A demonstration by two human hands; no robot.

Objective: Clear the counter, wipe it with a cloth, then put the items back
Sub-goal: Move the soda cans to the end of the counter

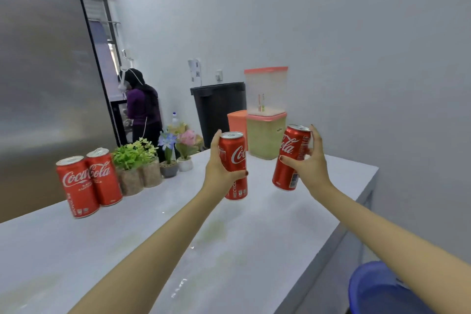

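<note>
Holding one Coca-Cola can [233, 158] in left hand [216, 171], second can [290, 160] in right hand [314, 163], both gripped and lifted above counter [229, 250]. Clearing or restocking: cannot tell which. Next: set both down upright. Left of left hand: two more cans [76, 186]. Beyond hands: top tub [266, 92] nearly empty, lower tub [265, 137] filled with something greenish.

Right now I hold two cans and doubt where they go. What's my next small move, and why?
Probably lower the left can, gripped by the left hand, onto the counter beside the two standing cans: it and the right can in the right hand hang above the surface, and that pair lines up by the potted plants.
</note>
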